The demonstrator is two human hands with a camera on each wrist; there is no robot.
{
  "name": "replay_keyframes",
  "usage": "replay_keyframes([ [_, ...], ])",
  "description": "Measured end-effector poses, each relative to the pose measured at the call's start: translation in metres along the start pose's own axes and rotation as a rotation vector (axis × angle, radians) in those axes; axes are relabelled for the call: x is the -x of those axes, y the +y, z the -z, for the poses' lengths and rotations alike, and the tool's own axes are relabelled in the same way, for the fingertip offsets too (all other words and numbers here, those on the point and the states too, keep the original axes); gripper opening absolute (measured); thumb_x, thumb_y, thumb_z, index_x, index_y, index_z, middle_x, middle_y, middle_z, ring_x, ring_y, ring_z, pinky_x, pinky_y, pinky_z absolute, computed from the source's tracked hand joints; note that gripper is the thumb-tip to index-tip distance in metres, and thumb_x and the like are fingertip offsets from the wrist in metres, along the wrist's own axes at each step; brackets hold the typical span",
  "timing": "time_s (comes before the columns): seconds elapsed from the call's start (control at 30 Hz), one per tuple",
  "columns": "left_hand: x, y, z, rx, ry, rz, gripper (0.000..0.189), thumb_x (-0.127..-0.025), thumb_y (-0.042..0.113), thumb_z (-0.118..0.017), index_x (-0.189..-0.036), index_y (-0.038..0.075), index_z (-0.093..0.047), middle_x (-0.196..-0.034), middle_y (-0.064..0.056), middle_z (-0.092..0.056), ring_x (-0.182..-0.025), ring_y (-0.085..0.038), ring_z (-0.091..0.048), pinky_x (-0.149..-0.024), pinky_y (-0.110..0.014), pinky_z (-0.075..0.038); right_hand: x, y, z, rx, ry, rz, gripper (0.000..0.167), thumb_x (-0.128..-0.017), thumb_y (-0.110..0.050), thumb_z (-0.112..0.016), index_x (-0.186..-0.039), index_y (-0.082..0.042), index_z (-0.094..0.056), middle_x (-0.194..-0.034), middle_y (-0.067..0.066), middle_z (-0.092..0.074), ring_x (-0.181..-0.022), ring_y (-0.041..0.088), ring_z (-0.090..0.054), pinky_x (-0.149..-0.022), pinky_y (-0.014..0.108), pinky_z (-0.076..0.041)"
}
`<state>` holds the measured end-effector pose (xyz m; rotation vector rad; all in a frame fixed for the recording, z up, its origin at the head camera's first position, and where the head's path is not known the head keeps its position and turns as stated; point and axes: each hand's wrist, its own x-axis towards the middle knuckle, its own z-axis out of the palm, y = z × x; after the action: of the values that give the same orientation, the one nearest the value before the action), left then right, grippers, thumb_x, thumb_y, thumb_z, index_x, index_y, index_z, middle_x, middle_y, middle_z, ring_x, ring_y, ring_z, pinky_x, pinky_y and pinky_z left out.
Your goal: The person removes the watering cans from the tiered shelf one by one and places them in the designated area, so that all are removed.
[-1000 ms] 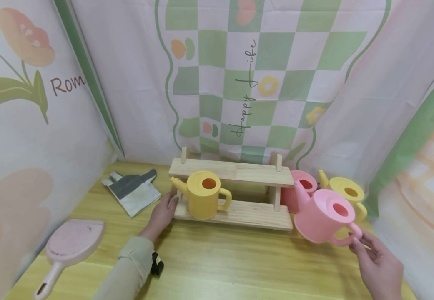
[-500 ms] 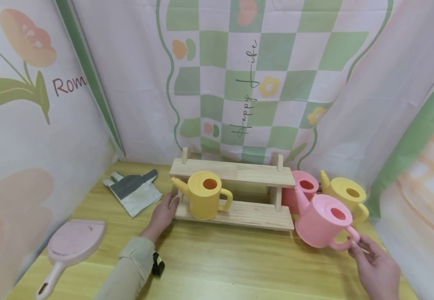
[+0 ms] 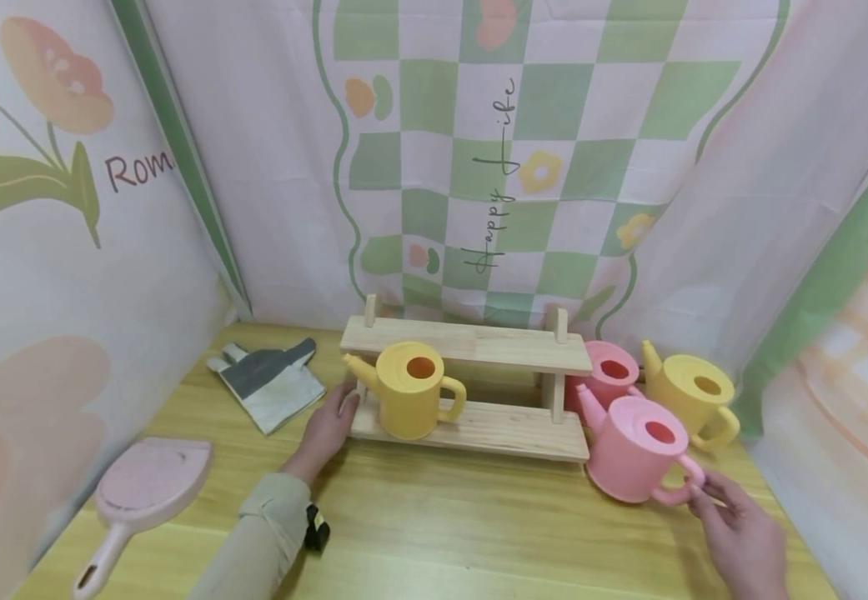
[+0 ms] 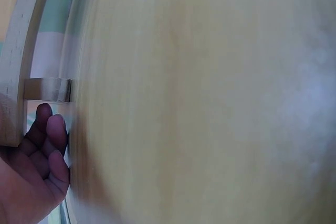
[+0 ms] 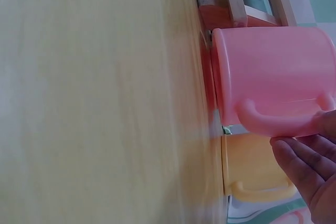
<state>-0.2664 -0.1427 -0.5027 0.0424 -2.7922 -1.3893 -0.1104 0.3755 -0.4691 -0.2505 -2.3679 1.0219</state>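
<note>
Just right of the wooden rack, the front pink watering can has its handle pinched by the right hand, probably for easy steering; left hand grips the rack, likely steadying it.

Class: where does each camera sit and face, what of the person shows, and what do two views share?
Head: on the head, facing forward and down at the table and shelf; left hand, left sleeve and right hand show.
Left wrist: worn there, facing mostly table, shelf at left; left hand shows.
Right wrist: worn there, facing the held can, a yellow can and table; right hand shows.
Shared: head and right wrist both show the right hand on the held can.
</note>
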Motion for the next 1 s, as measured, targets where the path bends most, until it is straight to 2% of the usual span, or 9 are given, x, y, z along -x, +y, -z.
replay_keyframes([
  [0.13,0.000,-0.001,-0.001,-0.003,0.001,0.003,0.055,-0.104,0.048,-0.036,-0.148,0.015,-0.039,-0.149,-0.016,-0.043,-0.133,-0.040,-0.042,-0.109,-0.057,-0.033,-0.001,0.000,-0.003,0.004,-0.029,0.011,0.029,-0.092,-0.007,-0.067,-0.117,0.007,-0.063,-0.089,-0.045,-0.047,-0.070,-0.024,-0.053,-0.059,0.003,-0.046],
  [0.37,0.000,0.000,0.000,0.001,0.002,-0.009,0.055,-0.104,0.047,-0.037,-0.147,0.014,-0.039,-0.149,-0.016,-0.043,-0.133,-0.040,-0.042,-0.109,-0.056,-0.033,-0.001,-0.001,-0.002,-0.001,-0.112,-0.001,0.033,-0.092,-0.015,-0.069,-0.117,0.006,-0.063,-0.092,-0.040,-0.050,-0.074,-0.025,-0.050,-0.061,0.004,-0.047],
  [0.53,0.000,0.000,-0.001,0.004,0.003,-0.013,0.055,-0.104,0.047,-0.037,-0.147,0.013,-0.040,-0.148,-0.017,-0.044,-0.133,-0.040,-0.042,-0.109,-0.056,-0.034,-0.002,0.000,-0.002,-0.013,-0.120,-0.016,0.037,-0.091,-0.018,-0.071,-0.119,0.005,-0.061,-0.095,-0.042,-0.047,-0.076,-0.025,-0.050,-0.062,0.004,-0.047],
  [0.73,0.000,0.001,0.000,0.005,0.004,-0.014,0.054,-0.104,0.046,-0.037,-0.147,0.013,-0.040,-0.148,-0.017,-0.044,-0.133,-0.040,-0.042,-0.109,-0.056,-0.034,-0.004,-0.003,-0.004,-0.063,-0.103,0.000,0.048,-0.091,-0.015,-0.071,-0.131,0.004,-0.054,-0.106,-0.039,-0.047,-0.085,-0.024,-0.050,-0.068,0.003,-0.047],
  [0.8,0.000,0.000,0.000,0.007,0.004,-0.013,0.054,-0.104,0.047,-0.037,-0.147,0.013,-0.040,-0.148,-0.017,-0.044,-0.133,-0.040,-0.042,-0.109,-0.056,-0.033,-0.005,-0.006,-0.004,-0.066,-0.088,0.003,0.049,-0.091,-0.014,-0.071,-0.133,0.003,-0.053,-0.110,-0.035,-0.050,-0.089,-0.025,-0.049,-0.070,0.002,-0.047],
  [0.83,0.000,0.000,0.000,0.009,0.002,-0.010,0.055,-0.104,0.047,-0.037,-0.147,0.013,-0.040,-0.148,-0.016,-0.044,-0.133,-0.039,-0.042,-0.109,-0.056,-0.033,-0.005,-0.008,-0.004,-0.048,-0.077,0.007,0.049,-0.091,-0.015,-0.071,-0.133,0.002,-0.054,-0.113,-0.028,-0.055,-0.090,-0.025,-0.048,-0.072,0.001,-0.045],
  [0.93,-0.001,-0.001,0.000,0.013,-0.001,-0.006,0.056,-0.104,0.049,-0.037,-0.147,0.014,-0.040,-0.149,-0.016,-0.043,-0.134,-0.039,-0.041,-0.109,-0.056,-0.033,-0.005,-0.018,-0.002,0.024,-0.046,0.010,0.047,-0.090,-0.021,-0.072,-0.132,-0.003,-0.057,-0.120,-0.004,-0.066,-0.094,-0.028,-0.042,-0.078,-0.002,-0.038],
  [1.0,-0.001,-0.001,0.000,0.014,-0.002,-0.004,0.056,-0.103,0.049,-0.037,-0.147,0.014,-0.040,-0.149,-0.016,-0.043,-0.134,-0.039,-0.041,-0.109,-0.056,-0.033,-0.006,-0.026,-0.002,0.071,-0.015,0.020,0.046,-0.090,-0.023,-0.072,-0.131,-0.006,-0.060,-0.121,0.013,-0.066,-0.094,-0.030,-0.038,-0.082,-0.003,-0.031],
])
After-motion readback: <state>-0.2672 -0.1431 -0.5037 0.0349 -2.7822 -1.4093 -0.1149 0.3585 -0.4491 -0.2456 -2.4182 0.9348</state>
